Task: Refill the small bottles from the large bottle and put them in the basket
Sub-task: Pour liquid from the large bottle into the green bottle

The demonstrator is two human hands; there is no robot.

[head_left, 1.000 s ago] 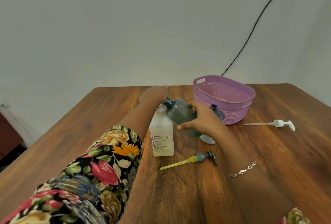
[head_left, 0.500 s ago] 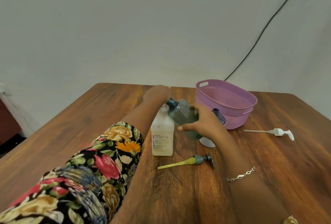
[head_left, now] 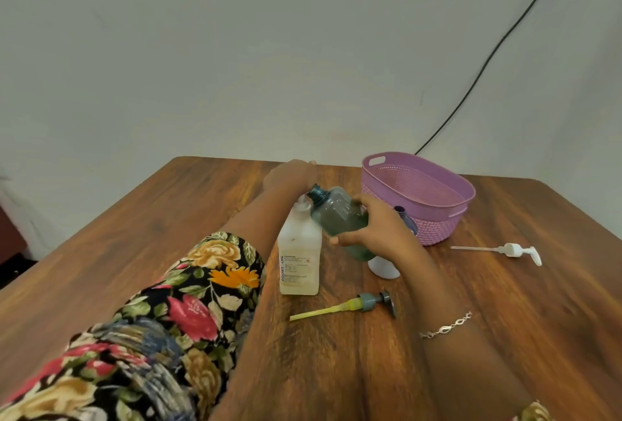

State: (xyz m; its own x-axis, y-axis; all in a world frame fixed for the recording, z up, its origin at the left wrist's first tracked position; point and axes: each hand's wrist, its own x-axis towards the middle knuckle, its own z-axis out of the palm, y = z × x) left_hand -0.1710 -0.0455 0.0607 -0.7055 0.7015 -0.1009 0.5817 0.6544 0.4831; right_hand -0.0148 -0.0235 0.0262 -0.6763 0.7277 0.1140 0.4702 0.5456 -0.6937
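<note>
The right hand (head_left: 377,228) grips the translucent teal plastic bottle (head_left: 336,215) around its body, above the brown wooden table (head_left: 505,319). The bottle's long axis is tilted, with the open threaded neck pointing up and left, just beside the neck of the upright white rectangular plastic bottle (head_left: 299,252). That bottle's vertical blue label text reads approximately "BIOCHEK CHG"; the finer print is illegible. The left hand (head_left: 289,176) is behind the white bottle, and its grip cannot be determined.

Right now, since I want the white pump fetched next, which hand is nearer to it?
Right. The right hand, gripping the tinted bottle, is just left of the white pump; the left hand sits farther left, beyond the white bottle.
</note>
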